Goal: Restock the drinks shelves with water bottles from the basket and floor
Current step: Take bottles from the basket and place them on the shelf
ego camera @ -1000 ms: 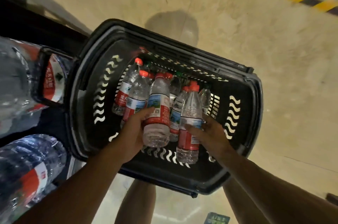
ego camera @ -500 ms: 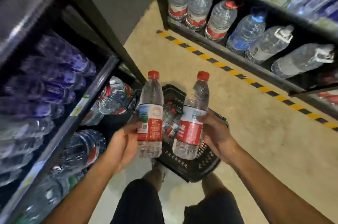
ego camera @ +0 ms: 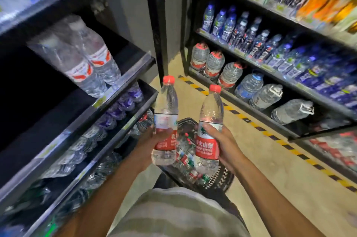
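Observation:
I hold two clear water bottles with red caps and red labels, both upright at chest height. My left hand (ego camera: 147, 143) grips the left bottle (ego camera: 166, 113) around its label. The right bottle (ego camera: 211, 115) is gripped low on its label by my right hand (ego camera: 224, 144). Below and behind them, the black basket (ego camera: 224, 179) stands on the floor with several more red-labelled bottles (ego camera: 185, 156) inside. On the left, the drinks shelf (ego camera: 123, 77) carries two large clear bottles (ego camera: 85, 56) near its front edge, with dark open room beside them.
Lower left shelves (ego camera: 108, 136) hold rows of bottles lying close together. The right shelving unit (ego camera: 270, 118) is full of large water jugs, blue-capped bottles and colourful drinks. A yellow-black striped line (ego camera: 251, 120) runs along the beige floor. A black upright post (ego camera: 156, 24) stands between the units.
Both hands have lifted the two bottles out of the basket and up to chest height. My view has risen from the basket to the shelves on both sides.

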`<state>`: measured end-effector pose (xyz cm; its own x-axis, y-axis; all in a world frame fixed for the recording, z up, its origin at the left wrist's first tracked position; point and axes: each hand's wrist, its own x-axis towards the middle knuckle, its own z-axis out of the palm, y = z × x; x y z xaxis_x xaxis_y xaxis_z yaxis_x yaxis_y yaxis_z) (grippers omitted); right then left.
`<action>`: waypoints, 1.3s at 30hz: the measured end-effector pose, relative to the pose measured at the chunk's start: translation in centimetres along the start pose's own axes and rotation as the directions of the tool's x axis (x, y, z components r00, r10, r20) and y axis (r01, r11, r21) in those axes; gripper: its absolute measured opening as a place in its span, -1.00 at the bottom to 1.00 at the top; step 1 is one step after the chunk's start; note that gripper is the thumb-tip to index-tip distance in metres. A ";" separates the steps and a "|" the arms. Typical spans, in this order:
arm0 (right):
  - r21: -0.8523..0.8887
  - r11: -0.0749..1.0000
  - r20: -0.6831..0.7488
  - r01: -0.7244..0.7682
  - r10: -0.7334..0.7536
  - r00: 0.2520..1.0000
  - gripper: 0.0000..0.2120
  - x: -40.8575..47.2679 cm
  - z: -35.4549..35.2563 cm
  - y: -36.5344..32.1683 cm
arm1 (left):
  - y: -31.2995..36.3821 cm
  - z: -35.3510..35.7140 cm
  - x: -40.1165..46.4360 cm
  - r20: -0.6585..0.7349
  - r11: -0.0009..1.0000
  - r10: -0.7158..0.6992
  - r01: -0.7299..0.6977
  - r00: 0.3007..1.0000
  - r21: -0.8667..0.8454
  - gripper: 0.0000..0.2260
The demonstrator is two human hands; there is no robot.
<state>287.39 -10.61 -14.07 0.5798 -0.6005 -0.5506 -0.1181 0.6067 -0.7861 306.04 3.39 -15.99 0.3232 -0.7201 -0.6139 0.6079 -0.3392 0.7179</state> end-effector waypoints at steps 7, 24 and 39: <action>-0.006 1.000 0.061 0.015 -0.014 0.998 -0.27 -2.2 0.4 0.1 | -0.8 -0.3 -4.5 0.038 0.986 0.165 -0.164 0.986 -0.028 -0.40; -0.296 0.947 0.554 0.129 0.060 0.830 -0.33 -8.0 1.6 1.9 | -10.3 2.5 -22.8 -0.519 0.900 0.309 -0.422 0.797 -0.111 -0.47; -0.360 0.836 0.827 0.414 0.080 0.557 -0.68 -14.1 21.0 6.7 | -12.6 -9.2 -37.2 -0.798 0.802 0.384 -0.596 0.465 0.039 -0.47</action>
<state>295.39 12.89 -5.68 0.9799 0.1447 -0.1373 -0.1487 0.0712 -0.9863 293.05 40.00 -5.21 0.9623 0.0183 -0.2715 0.2667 0.1341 0.9544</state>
